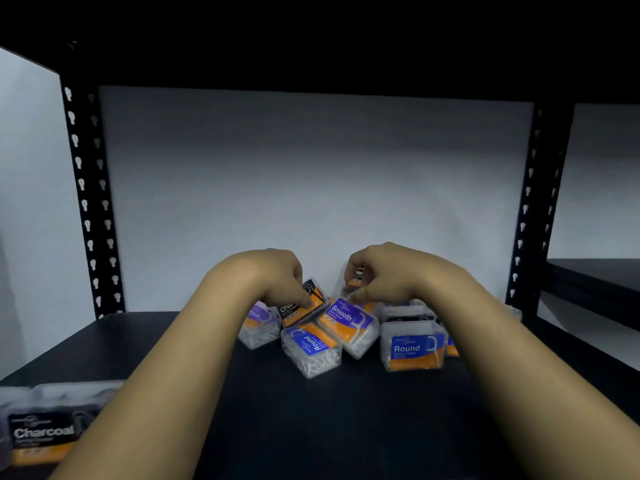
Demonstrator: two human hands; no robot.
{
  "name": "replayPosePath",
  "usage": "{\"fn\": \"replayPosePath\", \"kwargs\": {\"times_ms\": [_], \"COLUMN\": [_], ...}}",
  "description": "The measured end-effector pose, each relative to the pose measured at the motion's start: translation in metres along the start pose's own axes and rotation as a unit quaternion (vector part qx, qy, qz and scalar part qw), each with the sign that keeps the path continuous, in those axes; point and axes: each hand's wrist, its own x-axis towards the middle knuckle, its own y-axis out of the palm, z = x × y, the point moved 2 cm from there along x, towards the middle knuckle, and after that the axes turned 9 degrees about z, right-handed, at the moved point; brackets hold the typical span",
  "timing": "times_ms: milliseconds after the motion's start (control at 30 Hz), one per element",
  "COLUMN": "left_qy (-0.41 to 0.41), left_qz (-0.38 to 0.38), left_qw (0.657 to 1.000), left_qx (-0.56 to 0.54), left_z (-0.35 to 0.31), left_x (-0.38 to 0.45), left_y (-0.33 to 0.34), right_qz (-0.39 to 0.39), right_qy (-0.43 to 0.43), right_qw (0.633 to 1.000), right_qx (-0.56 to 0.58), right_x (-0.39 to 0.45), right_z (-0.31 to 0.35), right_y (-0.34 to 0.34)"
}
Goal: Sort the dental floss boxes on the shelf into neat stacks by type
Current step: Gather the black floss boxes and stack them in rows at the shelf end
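Observation:
A jumble of clear dental floss boxes lies at the back middle of the black shelf (pixel 346 410). My left hand (pixel 277 278) grips a black-labelled Charcoal box (pixel 299 308) in the pile. My right hand (pixel 384 271) holds another Charcoal box (pixel 358 276), lifted a little above the pile. Below them lie a purple Smooth box (pixel 348 323), a tipped Round box (pixel 311 348), an upright Round box (pixel 412 348) and a second purple box (pixel 259 323). More boxes behind my right forearm are partly hidden.
Charcoal boxes (pixel 45 427) sit side by side at the front left of the shelf. Black perforated uprights stand at the left (pixel 88 188) and right (pixel 540 202). A white wall closes the back. Another shelf (pixel 595 278) lies to the right.

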Motion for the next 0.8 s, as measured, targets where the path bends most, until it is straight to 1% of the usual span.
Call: {"fn": "replayPosePath", "kwargs": {"times_ms": [67,167,333,400,467,600,700,800], "left_qy": [0.013,0.04,0.06,0.057,0.054,0.055,0.057,0.055], "left_qz": [-0.052,-0.126,-0.178,-0.183,-0.171,-0.137,-0.137,-0.143], "left_qw": [0.998,0.986,0.965,0.96,0.963,0.975,0.976,0.973], "left_qx": [-0.033,-0.102,-0.185,-0.202,-0.2,-0.168,-0.16,-0.175], "left_z": [0.0,-0.001,0.008,0.017,0.023,0.026,0.028,0.026], "left_x": [0.011,0.025,0.035,0.038,0.042,0.051,0.057,0.061], "left_y": [0.001,0.01,0.026,0.03,0.037,0.05,0.054,0.058], "right_qz": [-0.023,-0.055,-0.083,-0.1,-0.11,-0.098,-0.11,-0.124], "right_qy": [-0.006,-0.012,-0.005,-0.003,-0.001,0.008,0.011,0.013], "right_qw": [1.0,0.998,0.996,0.994,0.993,0.994,0.993,0.992], "right_qx": [0.01,-0.001,-0.041,-0.05,-0.053,-0.047,-0.029,-0.028], "right_x": [0.007,0.02,0.039,0.043,0.046,0.05,0.053,0.053], "right_z": [-0.01,-0.023,-0.036,-0.039,-0.044,-0.054,-0.062,-0.066], "right_y": [-0.001,0.002,0.004,0.005,0.01,0.023,0.025,0.025]}}
